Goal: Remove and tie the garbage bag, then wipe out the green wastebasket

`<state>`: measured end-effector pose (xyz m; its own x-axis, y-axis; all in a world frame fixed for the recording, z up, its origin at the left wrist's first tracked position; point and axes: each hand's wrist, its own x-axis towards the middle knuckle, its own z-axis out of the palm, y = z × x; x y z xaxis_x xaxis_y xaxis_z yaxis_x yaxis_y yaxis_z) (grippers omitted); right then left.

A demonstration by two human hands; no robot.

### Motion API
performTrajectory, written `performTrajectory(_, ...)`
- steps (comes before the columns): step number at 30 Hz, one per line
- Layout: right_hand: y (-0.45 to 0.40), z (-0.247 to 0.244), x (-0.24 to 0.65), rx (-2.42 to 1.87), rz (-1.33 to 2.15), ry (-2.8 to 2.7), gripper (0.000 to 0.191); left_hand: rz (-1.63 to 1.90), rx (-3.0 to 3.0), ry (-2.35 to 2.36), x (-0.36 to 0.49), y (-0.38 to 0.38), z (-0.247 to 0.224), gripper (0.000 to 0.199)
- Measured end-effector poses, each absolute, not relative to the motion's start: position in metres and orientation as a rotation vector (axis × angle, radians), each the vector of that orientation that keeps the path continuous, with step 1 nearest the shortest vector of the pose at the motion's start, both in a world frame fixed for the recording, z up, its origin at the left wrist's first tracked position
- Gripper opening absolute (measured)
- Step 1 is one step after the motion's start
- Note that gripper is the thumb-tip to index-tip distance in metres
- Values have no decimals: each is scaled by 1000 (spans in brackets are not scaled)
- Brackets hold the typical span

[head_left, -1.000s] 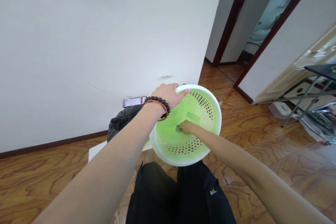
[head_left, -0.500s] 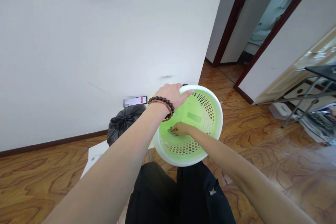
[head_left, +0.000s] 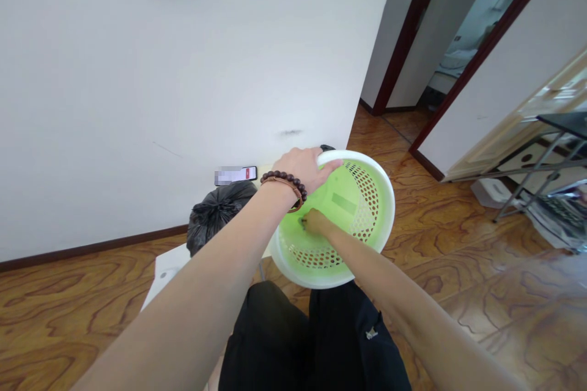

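A light green plastic basket (head_left: 343,186) with a white rim and perforated sides is tilted above my knees, its opening towards me. My left hand (head_left: 303,168), with a beaded bracelet (head_left: 287,181) at the wrist, grips the rim at its upper left, thumb over the inside. Inside the basket, my right hand (head_left: 315,222) is closed on a small greyish cloth (head_left: 301,221) against the inner wall. Most of the cloth is hidden by the fingers.
A phone (head_left: 236,175) with a lit screen lies by the wall. Beside it sits a knotted black plastic bag (head_left: 215,214) above a white stool (head_left: 165,269). A doorway opens at the upper right, and a metal-legged table (head_left: 562,134) stands at the far right.
The basket has shifted slightly to the right together with my left hand. My right hand has moved a little up inside it, and less of the cloth shows.
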<state>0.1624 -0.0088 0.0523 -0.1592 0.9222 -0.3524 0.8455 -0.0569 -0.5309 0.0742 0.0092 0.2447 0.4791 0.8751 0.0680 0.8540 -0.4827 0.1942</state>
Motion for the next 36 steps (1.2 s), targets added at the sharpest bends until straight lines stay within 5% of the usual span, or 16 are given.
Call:
performTrajectory(12, -7, 24, 156, -2029, 673, -2553, 29, 227, 2592, 1834, 42, 5, 243, 77)
performTrajectory(36, 23, 35, 146, -2054, 590, -2659, 36, 190, 2569, 2017, 25, 41, 239, 57)
